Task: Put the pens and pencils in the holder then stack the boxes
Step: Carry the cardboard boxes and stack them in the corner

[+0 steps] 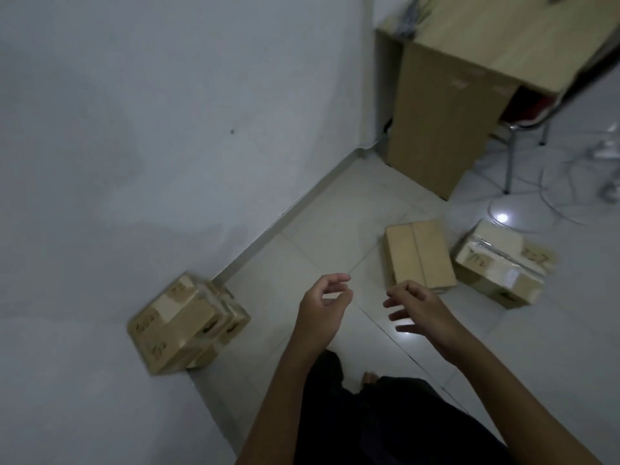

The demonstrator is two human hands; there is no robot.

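Dark trousers (385, 424) fill the bottom of my view, and both forearms reach out over the floor (335, 229). Left hand (320, 312) hangs with fingers loosely curled round nothing; right hand (421, 312) is spread, fingers relaxed, also empty. Neither touches a box.

Boxes lie in two places — a blurred stack (183, 325) against the wall (134, 129) on my left, and two loose ones ahead: a plain box (419, 255) just beyond my right hand, and a taped box (500, 263) just beside it, further right. No pens or holder show here.

I judge stacking is the step in hand. I would take the plain box by its two long sides, keep it level, and square its edges to the stack before letting go.

Its long axis runs away from me, leaning slightly left, seam along that line.
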